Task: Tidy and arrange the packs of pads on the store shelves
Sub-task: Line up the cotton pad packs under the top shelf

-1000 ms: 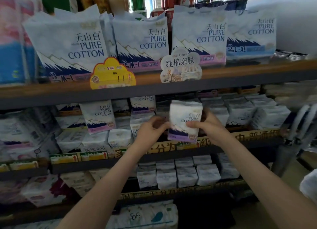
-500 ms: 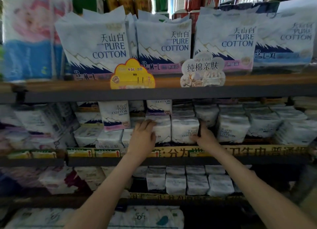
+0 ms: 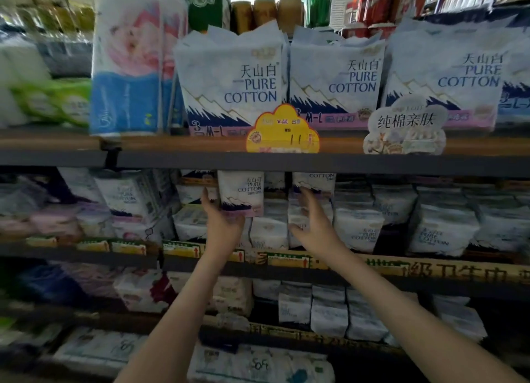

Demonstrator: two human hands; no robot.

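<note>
Status, middle shelf (image 3: 71, 257):

- Your left hand (image 3: 225, 225) has the upright pack (image 3: 242, 192). The thumb (image 3: 205, 200) is on its left edge and the rest of the fingers are tucked under the lower edge. That reads as a hold from below, but the pack hides part of the grip.
- That pack stands face-out on top of the flat stacked packs (image 3: 269, 229), just under the lip of the top shelf (image 3: 172, 162). My guess is it sits there as a display face so the label shows. The soft stack makes it a wobbly perch, which is likely why you're supporting it from underneath.
- Your right hand (image 3: 314, 225) is released, with the fingers (image 3: 308, 202) spread and nothing in them. It hovers in front of the stacks, fingertips near the second raised pack (image 3: 314, 181). I can't tell if they touch.
- Step in hand, as I judge it: you're either squaring up the left pack or lifting it off, with the right hand coming in to steady it or take the next one.
- The packs right of your hands (image 3: 358, 229) sit in fairly even rows. The ones to the left (image 3: 134, 199) lean and overlap, so that side still needs work. It's blurred, so I can't give detail.
- The big packs (image 3: 232, 78) on the top shelf stand face-forward behind the yellow price tag (image 3: 282, 130) and look fine.
- Risk: these are slippery film packs on a soft stack. Push the upright one sideways and the stack beneath may slide. Set it down with both hands and press it back against the row behind.
</note>
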